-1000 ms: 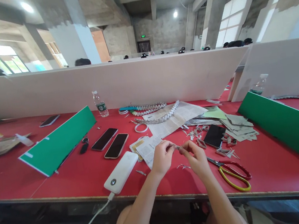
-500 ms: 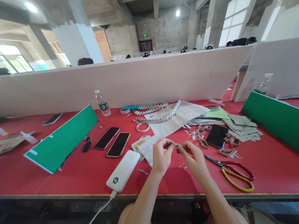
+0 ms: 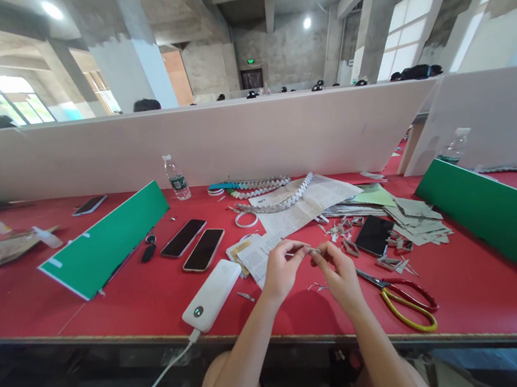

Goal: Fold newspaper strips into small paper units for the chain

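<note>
Hands pinch a small paper piece over a cluttered red table

Table (image 3: 110,308) in red fills the width of the view, its near edge hiding the person's lap, and its far side is shut off by a pale partition (image 3: 240,137), above which only the tops of other people's heads show. Two green boards (image 3: 104,241) stand tilted at left and right; the right one is cut off by the frame edge. Newspaper (image 3: 309,202) lies at the middle with a folded paper chain on it, and beside it a heap of cut paper sheets (image 3: 414,218) partly covers a dark phone (image 3: 373,235). A white power bank (image 3: 212,295) lies near the left forearm, its cable running off the table edge into the dark below. Two more phones (image 3: 193,244) lie face up just beyond it. Scissors (image 3: 400,298) with red and yellow handles rest just right of the right hand.

Left hand (image 3: 281,273) and right hand (image 3: 341,275) meet above the table's near middle, fingertips pressed toward each other, both pinching a small grey paper piece (image 3: 313,251). It is mostly hidden by the fingers and too small to make out its shape. Tiny folded scraps (image 3: 343,229) lie scattered just behind the hands, blurred in detail.
</note>
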